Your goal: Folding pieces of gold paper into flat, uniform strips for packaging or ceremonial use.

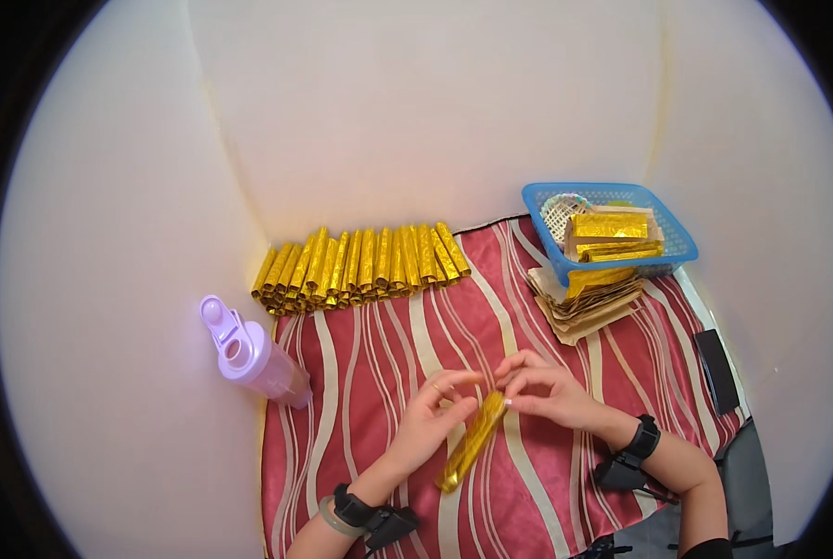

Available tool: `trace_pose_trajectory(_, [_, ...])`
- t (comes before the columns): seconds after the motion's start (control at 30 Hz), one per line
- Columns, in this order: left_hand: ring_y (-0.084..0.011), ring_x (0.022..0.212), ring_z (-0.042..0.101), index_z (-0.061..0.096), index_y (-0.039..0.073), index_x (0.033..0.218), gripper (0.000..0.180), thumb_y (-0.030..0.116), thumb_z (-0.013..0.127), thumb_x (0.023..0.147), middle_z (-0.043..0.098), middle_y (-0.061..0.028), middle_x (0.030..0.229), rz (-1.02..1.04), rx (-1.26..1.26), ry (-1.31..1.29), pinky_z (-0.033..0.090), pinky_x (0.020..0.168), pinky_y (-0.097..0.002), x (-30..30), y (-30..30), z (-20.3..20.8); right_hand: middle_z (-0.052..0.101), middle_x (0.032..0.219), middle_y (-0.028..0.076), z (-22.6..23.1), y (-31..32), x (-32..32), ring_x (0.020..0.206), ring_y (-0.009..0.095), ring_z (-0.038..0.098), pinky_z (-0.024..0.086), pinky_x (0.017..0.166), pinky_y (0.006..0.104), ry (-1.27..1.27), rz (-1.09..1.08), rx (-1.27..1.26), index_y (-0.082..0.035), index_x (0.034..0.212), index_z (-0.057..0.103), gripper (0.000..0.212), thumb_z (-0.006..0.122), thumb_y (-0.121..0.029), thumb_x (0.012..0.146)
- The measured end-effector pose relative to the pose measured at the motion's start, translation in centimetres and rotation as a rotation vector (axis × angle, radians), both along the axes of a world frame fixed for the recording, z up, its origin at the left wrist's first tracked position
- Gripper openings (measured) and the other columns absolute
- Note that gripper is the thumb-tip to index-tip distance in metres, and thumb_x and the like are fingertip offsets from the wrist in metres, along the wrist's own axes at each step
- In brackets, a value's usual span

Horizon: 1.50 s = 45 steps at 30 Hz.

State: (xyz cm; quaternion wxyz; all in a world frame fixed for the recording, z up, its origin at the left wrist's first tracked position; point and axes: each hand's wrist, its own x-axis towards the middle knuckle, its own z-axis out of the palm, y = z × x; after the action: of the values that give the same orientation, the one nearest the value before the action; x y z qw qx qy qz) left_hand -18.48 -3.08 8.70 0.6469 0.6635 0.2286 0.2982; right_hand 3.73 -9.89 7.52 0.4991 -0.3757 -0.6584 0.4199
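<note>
A gold foil paper roll lies slantwise on the cloth between my hands, its upper end toward the right hand. My right hand has its thumb and bent fingers at that upper end, pinching it. Just left of the roll, my left hand curves with thumb and fingers apart and nothing between them. Farther back stands a long stack of similar gold rolls, laid side by side in layers. To the right rests a pile of flat brown-and-gold paper sheets, partly under the basket's edge.
A blue plastic basket at the back right holds folded gold papers and a small woven basket. At the left is a lilac shaker bottle. A dark flat object lies by the right edge of the red striped cloth. Pale walls enclose the table.
</note>
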Motion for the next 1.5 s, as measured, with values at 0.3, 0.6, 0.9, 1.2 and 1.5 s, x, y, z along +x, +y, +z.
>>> trace_pose_trajectory(0.3, [-0.0169, 0.114, 0.056, 0.044, 0.002, 0.138, 0.062, 0.0, 0.07, 0.081, 0.055, -0.0099, 0.13, 0.043, 0.12, 0.002, 0.046, 0.097, -0.0305, 0.0, 0.2, -0.7, 0.054, 0.103, 0.0, -0.9, 0.3, 1.1, 0.091, 0.006, 0.053, 0.043, 0.078, 0.0202, 0.184, -0.369, -0.011, -0.003, 0.098, 0.064, 0.009, 0.064, -0.005, 0.089])
trace_pose_trajectory(0.6, [-0.0205, 0.114, 0.058, 0.063, 0.002, 0.113, 0.035, 0.0, 0.071, 0.079, 0.06, -0.0113, 0.124, 0.113, 0.461, -0.019, 0.047, 0.096, -0.0307, -0.3, 0.7, -0.8, 0.063, 0.099, 0.002, 0.2, 0.1, 0.5, 0.089, 0.006, 0.059, 0.047, 0.076, 0.0211, 0.352, -0.312, -0.067, -0.003, 0.121, 0.058, 0.036, 0.067, -0.002, 0.087])
trace_pose_trajectory(0.9, [-0.0246, 0.119, 0.056, 0.056, 0.003, 0.122, 0.033, 0.0, 0.057, 0.089, 0.05, -0.0226, 0.135, 0.107, -0.085, -0.283, 0.053, 0.09, -0.0303, -0.2, 0.0, -0.1, 0.065, 0.099, 0.002, 0.1, -0.2, 0.8, 0.085, 0.006, 0.059, 0.047, 0.075, 0.02, 0.291, -0.406, -0.013, -0.002, 0.107, 0.066, 0.022, 0.069, -0.003, 0.086])
trace_pose_trajectory(1.2, [-0.0234, 0.117, 0.056, 0.059, 0.0, 0.115, 0.025, -0.005, 0.052, 0.091, 0.05, -0.0207, 0.136, 0.099, -0.21, -0.316, 0.055, 0.087, -0.0314, -0.3, 0.1, -0.4, 0.065, 0.099, 0.001, 0.1, -0.2, 0.6, 0.083, 0.005, 0.059, 0.046, 0.073, 0.0195, 0.261, -0.43, 0.002, -0.003, 0.105, 0.066, 0.021, 0.07, -0.003, 0.085])
trace_pose_trajectory(1.5, [-0.024, 0.122, 0.053, 0.059, -0.002, 0.116, 0.031, -0.01, 0.057, 0.086, 0.05, -0.0209, 0.136, 0.06, 0.009, -0.313, 0.047, 0.099, -0.0329, -0.1, 0.4, -1.0, 0.066, 0.094, 0.001, -0.1, -0.2, 0.8, 0.081, 0.005, 0.058, 0.046, 0.072, 0.019, 0.341, -0.444, -0.049, -0.003, 0.103, 0.066, 0.019, 0.07, -0.004, 0.085])
